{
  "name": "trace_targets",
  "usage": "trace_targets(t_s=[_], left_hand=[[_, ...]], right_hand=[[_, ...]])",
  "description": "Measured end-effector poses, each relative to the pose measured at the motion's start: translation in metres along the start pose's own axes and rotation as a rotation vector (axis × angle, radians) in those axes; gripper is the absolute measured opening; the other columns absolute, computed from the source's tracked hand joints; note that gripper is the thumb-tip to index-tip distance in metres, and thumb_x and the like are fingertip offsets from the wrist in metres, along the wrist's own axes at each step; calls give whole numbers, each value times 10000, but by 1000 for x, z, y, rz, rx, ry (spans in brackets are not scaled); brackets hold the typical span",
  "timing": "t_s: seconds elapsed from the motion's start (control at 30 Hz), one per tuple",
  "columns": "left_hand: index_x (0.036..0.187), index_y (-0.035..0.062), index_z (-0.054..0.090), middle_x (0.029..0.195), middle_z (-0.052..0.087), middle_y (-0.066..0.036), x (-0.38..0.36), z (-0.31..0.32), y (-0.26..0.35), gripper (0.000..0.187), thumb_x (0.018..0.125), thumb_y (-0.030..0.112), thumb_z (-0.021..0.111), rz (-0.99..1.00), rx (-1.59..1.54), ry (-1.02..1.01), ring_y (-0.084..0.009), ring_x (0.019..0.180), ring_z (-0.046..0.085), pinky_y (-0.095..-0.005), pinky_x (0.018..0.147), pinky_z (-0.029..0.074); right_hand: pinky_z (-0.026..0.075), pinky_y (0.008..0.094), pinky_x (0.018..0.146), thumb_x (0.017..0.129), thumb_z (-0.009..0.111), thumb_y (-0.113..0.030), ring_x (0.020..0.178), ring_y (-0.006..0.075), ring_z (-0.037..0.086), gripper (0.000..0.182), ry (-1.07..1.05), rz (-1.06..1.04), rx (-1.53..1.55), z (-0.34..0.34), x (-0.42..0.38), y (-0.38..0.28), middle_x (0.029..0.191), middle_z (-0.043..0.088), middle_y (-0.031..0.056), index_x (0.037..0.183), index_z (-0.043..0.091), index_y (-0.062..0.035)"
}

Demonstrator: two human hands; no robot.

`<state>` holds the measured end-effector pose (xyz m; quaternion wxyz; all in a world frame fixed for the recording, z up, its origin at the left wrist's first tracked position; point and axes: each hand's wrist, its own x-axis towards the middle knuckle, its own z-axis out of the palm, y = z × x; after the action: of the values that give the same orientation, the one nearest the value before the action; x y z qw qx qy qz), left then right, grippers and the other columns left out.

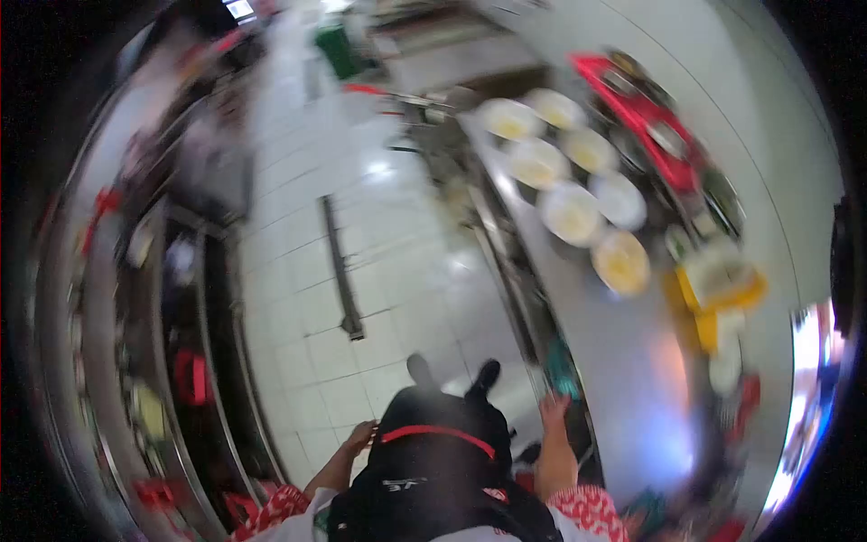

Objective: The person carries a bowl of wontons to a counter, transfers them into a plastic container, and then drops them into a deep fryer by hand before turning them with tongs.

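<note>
My left hand (pixel 362 437) hangs low beside the black apron (pixel 438 444) with its red stripe; its fingers are blurred and I make out nothing in them. My right hand (pixel 554 409) is at the near edge of the steel counter (pixel 623 361), just below a teal, cloth-like thing (pixel 562 363). Blur hides whether the fingers grip it or only lie close to it. Farther along the counter stand several white bowls (pixel 572 214) with pale yellow contents, out of reach of both hands.
A red tray (pixel 646 126) with dishes lies along the wall, and a yellow container (pixel 722 289) stands nearer. Steel shelving (pixel 203 325) lines the left. A dark drain slot (pixel 338 262) runs along the white tiled floor (pixel 298 298). A green bin (pixel 337 51) is at the far end.
</note>
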<state>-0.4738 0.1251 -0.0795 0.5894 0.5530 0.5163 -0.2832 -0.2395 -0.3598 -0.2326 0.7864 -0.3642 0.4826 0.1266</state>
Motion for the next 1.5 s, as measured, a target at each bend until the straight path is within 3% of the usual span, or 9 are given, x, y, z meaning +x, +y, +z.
trace_targets(t_s=[0.07, 0.2, 0.27, 0.77, 0.97, 1.1, 1.17, 1.4, 1.5], left_hand=[[1176, 82, 536, 1111, 595, -136, -7, 13, 22, 475, 872, 440, 463, 365, 681, -58, -310, 979, 574, -440, 883, 429], [1229, 96, 525, 1138, 599, -143, 28, 1, -14, 560, 851, 503, 458, -29, 299, 220, -333, 992, 576, -415, 869, 460], [1197, 108, 555, 1149, 583, -113, 2, -18, -14, 556, 840, 525, 471, 5, -74, -22, -282, 981, 578, -426, 804, 499], [1192, 54, 541, 1147, 573, -101, 25, -126, -120, 399, 898, 320, 496, -226, -908, 282, -230, 909, 581, -391, 805, 477], [907, 24, 600, 883, 631, -86, -118, -320, 78, 237, 923, 231, 487, 822, -783, 832, -175, 854, 589, -313, 777, 458], [836, 57, 524, 896, 621, -101, -293, -422, 192, 193, 909, 235, 518, 1804, -602, 797, -206, 873, 573, -336, 738, 452], [717, 89, 504, 690, 624, -113, -331, -455, 229, 259, 894, 274, 541, 2205, -579, 688, -250, 486, 543, -401, 471, 441], [730, 112, 495, 763, 642, -80, -325, -565, 314, 331, 917, 385, 507, 2390, -485, 624, -134, 436, 458, -243, 367, 300], [746, 113, 487, 756, 637, -78, -303, -611, 326, 324, 924, 384, 493, 2431, -494, 601, -140, 436, 457, -248, 368, 298]], right_hand=[[489, 404, 724, 912, 417, -444, 914, 248, 551, 574, 36, 126, -521, 18, 1, 10, 1133, 527, 121, 1317, 375, -39], [479, 358, 530, 824, 516, -315, 592, 238, 524, 277, -105, 49, -1590, 42, -9, 41, 753, 546, 84, 915, 599, -67], [477, 360, 525, 828, 514, -325, 598, 231, 528, 281, -223, 129, -1717, 80, -12, 58, 757, 549, 80, 926, 591, -73], [457, 368, 520, 857, 516, -419, 655, 189, 549, 358, -632, 175, -1684, 397, -59, 239, 812, 563, 52, 1010, 527, -96], [454, 373, 521, 847, 551, -411, 662, 185, 557, 347, -675, 84, -2036, 435, -68, 304, 793, 569, 49, 981, 539, -91], [454, 376, 511, 836, 560, -390, 635, 196, 557, 307, -693, 108, -2324, 487, -64, 364, 769, 572, 49, 927, 560, -97], [454, 378, 506, 830, 564, -379, 621, 202, 557, 288, -727, 108, -2421, 531, -56, 397, 757, 573, 49, 899, 570, -100], [455, 384, 488, 811, 580, -341, 574, 221, 556, 233, -921, 71, -2422, 745, -13, 594, 715, 578, 49, 804, 605, -109], [464, 390, 515, 837, 557, -339, 615, 227, 564, 226, -1374, 410, -1757, 854, 4, 726, 739, 579, 54, 870, 589, -118]])
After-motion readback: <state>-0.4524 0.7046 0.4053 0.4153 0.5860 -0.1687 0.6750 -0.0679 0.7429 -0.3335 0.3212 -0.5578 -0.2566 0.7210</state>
